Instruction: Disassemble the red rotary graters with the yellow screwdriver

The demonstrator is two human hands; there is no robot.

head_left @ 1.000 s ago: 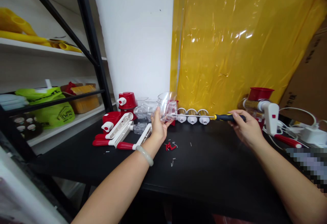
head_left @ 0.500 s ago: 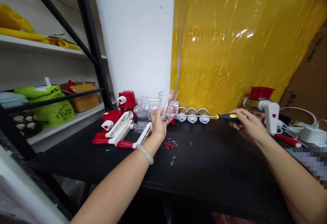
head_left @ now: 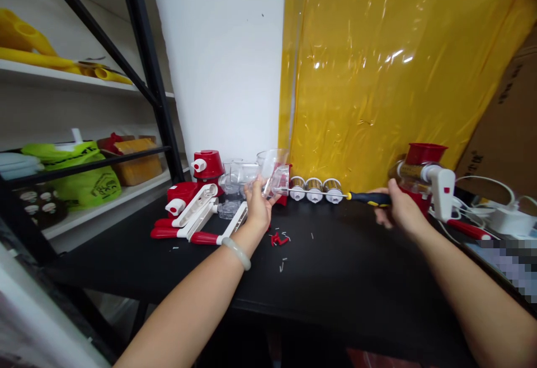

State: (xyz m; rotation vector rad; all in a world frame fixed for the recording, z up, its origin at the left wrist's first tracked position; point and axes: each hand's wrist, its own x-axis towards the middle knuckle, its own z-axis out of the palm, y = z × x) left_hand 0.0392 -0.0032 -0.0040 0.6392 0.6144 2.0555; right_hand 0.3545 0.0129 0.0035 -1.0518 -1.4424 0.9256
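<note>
My left hand (head_left: 259, 204) is closed on a clear plastic part (head_left: 272, 166), held above the black table. My right hand (head_left: 403, 207) grips the black and yellow handle of a long screwdriver (head_left: 369, 198). The screwdriver's shaft points left, and its tip reaches the clear part; the exact contact is hard to make out. Behind the shaft stand three metal grater drums (head_left: 314, 190) with white ends. Small red pieces (head_left: 278, 239) and thin light pins lie on the table below my left hand.
White cranks with red handles (head_left: 205, 237) lie at the left, beside red bases (head_left: 208, 164) and more clear parts. An assembled red and white grinder (head_left: 443, 192) stands at the right, near cables and a white power adapter (head_left: 507, 220). Shelves (head_left: 104, 192) line the left side.
The screwdriver handle has turned in my right hand and shifted slightly left. My right fingers have changed their hold. My left hand and the clear part have barely moved.
</note>
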